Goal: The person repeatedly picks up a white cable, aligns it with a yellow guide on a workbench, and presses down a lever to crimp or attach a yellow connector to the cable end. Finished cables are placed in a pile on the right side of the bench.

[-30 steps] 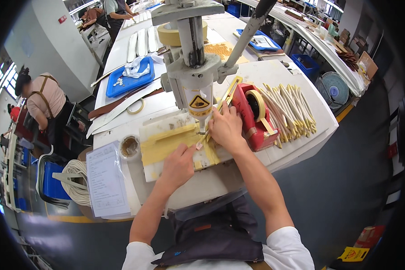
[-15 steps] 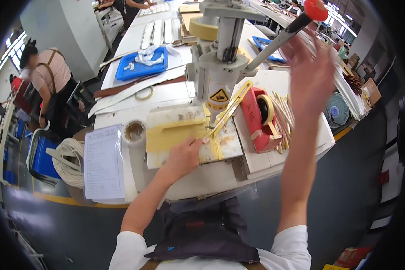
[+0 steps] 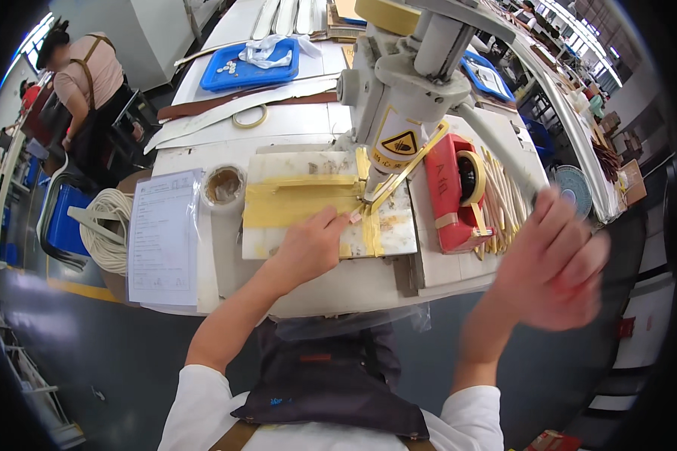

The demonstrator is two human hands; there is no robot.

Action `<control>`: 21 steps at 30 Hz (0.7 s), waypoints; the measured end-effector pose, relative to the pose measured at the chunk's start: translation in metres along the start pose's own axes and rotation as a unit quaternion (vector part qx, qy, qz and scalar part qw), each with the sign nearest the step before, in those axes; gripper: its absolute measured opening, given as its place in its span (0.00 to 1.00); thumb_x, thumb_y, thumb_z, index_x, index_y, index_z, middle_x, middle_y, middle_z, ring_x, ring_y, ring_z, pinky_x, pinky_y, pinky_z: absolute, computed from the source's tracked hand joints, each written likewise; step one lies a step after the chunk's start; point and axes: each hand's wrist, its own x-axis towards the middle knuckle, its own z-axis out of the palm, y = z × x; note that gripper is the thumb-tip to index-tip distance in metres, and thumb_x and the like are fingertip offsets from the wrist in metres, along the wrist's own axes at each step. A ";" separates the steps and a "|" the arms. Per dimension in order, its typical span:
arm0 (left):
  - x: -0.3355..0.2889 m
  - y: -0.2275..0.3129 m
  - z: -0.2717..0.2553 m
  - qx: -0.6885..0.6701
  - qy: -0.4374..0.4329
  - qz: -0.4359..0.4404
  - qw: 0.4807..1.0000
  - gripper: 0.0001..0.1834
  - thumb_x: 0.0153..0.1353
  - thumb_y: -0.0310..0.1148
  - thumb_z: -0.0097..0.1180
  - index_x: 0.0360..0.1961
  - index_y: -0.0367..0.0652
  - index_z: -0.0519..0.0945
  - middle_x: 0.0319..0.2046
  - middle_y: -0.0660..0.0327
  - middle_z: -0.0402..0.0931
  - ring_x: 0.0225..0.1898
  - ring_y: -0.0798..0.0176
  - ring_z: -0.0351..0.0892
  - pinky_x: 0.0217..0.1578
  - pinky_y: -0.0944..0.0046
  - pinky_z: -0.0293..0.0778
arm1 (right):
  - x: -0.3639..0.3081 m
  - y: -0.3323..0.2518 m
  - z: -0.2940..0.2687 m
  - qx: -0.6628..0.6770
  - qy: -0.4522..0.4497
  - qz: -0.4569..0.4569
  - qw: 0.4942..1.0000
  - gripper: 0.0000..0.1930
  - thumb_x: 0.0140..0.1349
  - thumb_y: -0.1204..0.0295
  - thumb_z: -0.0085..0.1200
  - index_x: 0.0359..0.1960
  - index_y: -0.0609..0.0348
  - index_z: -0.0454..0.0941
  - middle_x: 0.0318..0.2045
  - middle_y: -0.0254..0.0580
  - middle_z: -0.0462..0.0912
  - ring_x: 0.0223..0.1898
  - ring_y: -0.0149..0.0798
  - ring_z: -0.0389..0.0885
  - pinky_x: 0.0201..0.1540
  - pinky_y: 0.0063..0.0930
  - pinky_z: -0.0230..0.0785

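My left hand rests on a pale board covered partly with yellow tape. Its thumb and forefinger pinch the end of a small pinkish strip right beside the tip of a grey hand press. The strip's far end is hidden at the tip. Out to the right, my right hand is closed round the end of the press lever; motion smears it, and a red blur of the knob shows through at the palm. A yellow-edged guide slants up from the tip.
Close by on the right stand a red tape dispenser and a bundle of thin pale sticks. To the left are a tape roll and a printed sheet. Farther back lies a blue tray. A person bends at the far left.
My right hand has come down from beside the raised lever and now grips its end, with the lever swung low. My left hand stays at the press tip. The view has shifted somewhat.
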 end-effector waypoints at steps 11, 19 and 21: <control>-0.003 -0.001 0.005 -0.081 0.119 -0.089 0.986 0.16 0.58 0.22 0.62 0.49 0.37 0.83 0.29 0.57 0.77 0.23 0.58 0.77 0.26 0.61 0.75 | 0.077 -0.015 -0.010 -0.004 -0.012 0.074 0.997 0.15 0.75 0.58 0.36 0.34 0.51 0.70 0.23 0.32 0.60 0.31 0.35 0.60 0.52 0.40 0.55; 0.003 0.005 -0.008 -0.104 0.121 -0.166 0.973 0.16 0.56 0.26 0.65 0.47 0.41 0.85 0.26 0.58 0.77 0.23 0.60 0.79 0.27 0.60 0.77 | 0.157 0.019 0.008 -0.096 0.083 0.132 0.983 0.29 0.71 0.42 0.51 0.48 0.59 0.79 0.18 0.34 0.70 0.24 0.36 0.71 0.37 0.28 0.66; 0.001 0.003 -0.010 -0.108 0.130 -0.178 0.969 0.14 0.55 0.26 0.65 0.45 0.40 0.86 0.25 0.59 0.77 0.22 0.61 0.79 0.27 0.61 0.77 | 0.139 0.020 0.008 -0.196 0.048 0.102 0.974 0.25 0.71 0.49 0.52 0.48 0.63 0.79 0.22 0.37 0.74 0.30 0.40 0.75 0.43 0.32 0.68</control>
